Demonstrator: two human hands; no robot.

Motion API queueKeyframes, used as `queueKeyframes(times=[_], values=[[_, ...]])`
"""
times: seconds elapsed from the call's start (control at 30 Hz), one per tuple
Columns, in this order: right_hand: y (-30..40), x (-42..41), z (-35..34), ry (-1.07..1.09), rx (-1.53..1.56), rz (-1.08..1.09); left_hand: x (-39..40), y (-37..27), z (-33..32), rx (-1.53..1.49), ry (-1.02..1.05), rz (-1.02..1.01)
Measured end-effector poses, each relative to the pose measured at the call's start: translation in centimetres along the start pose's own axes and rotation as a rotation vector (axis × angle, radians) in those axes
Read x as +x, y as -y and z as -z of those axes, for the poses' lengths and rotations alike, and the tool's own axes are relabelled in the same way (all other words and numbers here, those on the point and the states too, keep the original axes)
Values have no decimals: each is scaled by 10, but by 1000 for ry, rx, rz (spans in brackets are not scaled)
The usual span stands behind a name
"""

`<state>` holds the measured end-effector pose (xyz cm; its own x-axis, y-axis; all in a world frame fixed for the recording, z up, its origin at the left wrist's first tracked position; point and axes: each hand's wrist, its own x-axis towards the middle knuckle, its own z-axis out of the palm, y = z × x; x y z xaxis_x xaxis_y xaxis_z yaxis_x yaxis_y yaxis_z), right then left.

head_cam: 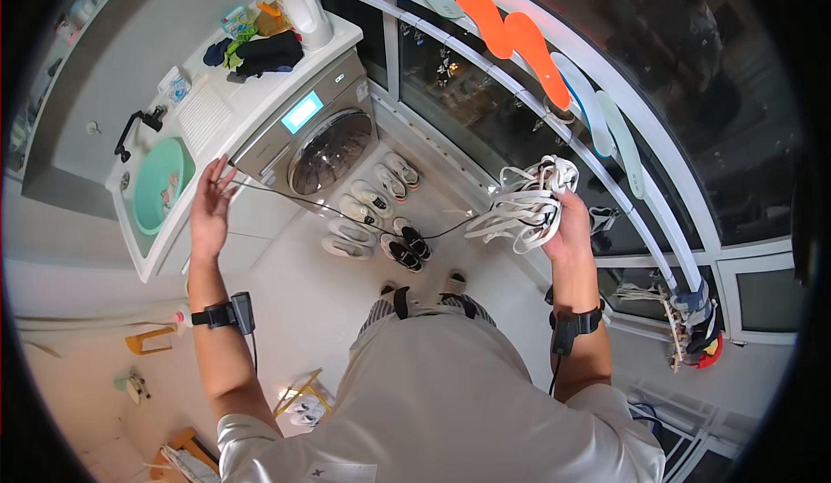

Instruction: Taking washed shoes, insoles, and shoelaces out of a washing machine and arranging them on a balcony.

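Note:
My right hand is closed around a tangled bundle of white shoelaces, with some dark cord among them. A thin dark cord runs from this bundle, sagging, across to my left hand. That hand is raised near the counter's front edge, fingers apart; whether it pinches the cord's end cannot be told. Orange insoles and pale ones lie along the white rail above the bundle. Below the cord, pairs of white shoes and a black pair stand on the floor.
A washing machine stands under the white counter, which holds dark cloths and a white detergent jug. A green basin sits in the sink at left. Windows line the right side. A clothes hanger with pegs hangs at far right.

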<state>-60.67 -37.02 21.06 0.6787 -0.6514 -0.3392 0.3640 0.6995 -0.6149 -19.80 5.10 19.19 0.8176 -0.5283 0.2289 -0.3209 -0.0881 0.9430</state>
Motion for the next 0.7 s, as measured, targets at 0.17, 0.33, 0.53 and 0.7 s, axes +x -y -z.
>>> queueKeyframes(times=[0.17, 0.33, 0.53, 0.7], values=[[2, 8, 40, -96, 24, 5, 21, 1, 63, 89, -335, 231], [-6, 28, 98, -263, 15, -64, 20, 72, 251, -34, -713, 212], [-13, 32, 162, -447, -16, -48, 13, 45, 342, 414, -946, 235], [-9, -4, 126, -341, -47, -118, 41, -4, 193, 972, -307, 108]])
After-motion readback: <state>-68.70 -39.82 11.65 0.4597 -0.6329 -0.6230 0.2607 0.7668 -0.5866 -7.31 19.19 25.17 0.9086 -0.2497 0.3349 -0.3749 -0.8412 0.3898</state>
